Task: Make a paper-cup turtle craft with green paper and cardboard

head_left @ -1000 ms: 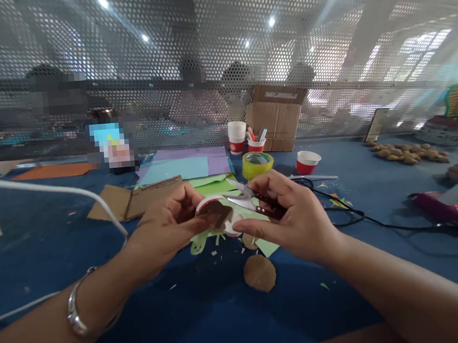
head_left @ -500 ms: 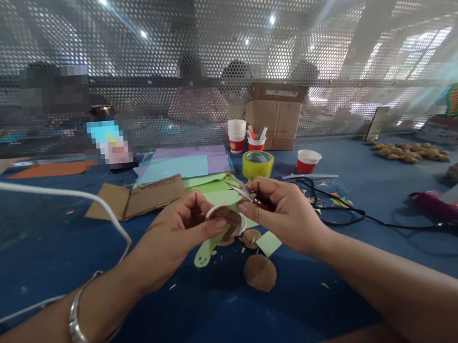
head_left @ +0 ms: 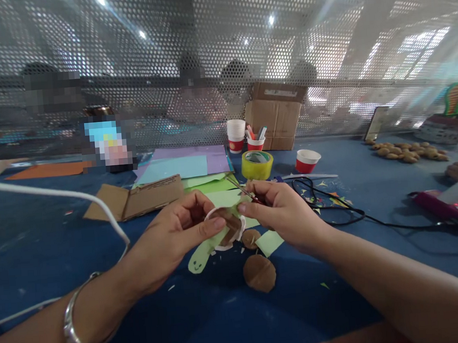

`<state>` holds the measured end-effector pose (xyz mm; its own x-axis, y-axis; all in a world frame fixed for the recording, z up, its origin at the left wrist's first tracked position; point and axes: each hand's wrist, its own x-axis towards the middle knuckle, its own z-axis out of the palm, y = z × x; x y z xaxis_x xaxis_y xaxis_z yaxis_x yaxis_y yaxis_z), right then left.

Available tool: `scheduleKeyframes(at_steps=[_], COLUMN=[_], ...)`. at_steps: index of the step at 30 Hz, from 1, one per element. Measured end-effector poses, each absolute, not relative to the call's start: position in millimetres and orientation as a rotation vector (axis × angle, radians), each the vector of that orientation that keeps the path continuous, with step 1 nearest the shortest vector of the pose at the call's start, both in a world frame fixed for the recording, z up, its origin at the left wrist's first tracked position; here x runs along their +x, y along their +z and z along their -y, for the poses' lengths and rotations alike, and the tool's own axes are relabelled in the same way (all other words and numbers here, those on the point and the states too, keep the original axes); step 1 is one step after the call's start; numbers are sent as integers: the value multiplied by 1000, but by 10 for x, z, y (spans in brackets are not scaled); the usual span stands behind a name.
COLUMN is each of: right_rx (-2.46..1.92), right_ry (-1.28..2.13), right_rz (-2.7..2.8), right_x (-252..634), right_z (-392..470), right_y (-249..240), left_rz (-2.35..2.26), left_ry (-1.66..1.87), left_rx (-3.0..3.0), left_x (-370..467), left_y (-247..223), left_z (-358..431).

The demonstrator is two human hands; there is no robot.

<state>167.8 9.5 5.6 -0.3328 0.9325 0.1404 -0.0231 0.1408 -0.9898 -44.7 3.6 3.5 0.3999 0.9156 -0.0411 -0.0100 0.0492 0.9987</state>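
Two hands (head_left: 195,224) (head_left: 273,205) pinching paper craft (head_left: 228,229), fingers nearly closed

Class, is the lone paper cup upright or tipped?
Upright: the paper cup stands with its white rim on top and red side below.

Fitted item: one glossy silver-coloured bangle (head_left: 69,328), narrow band, thicker ridged section. Left hand (head_left: 183,225), forward of bangle: bare. Right hand (head_left: 281,207): bare.

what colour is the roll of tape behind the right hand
The roll of tape is yellow, seen best in the head view.
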Motion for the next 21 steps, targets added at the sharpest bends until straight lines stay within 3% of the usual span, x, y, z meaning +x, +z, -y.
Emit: scheduleKeyframes(at_steps=[10, 21], right_rx=[-993, -1774], right_ry=[1239, 262], right_rz=[1600, 2392], right_x=[1722, 2032], right_z=[-121, -286], right_y=[51, 41], left_rz=[-938, -1115], left_ry=[770, 593], left_rx=[1098, 1499], left_x=[-476, -664], left_y=[116, 131], left_z=[-77, -135])
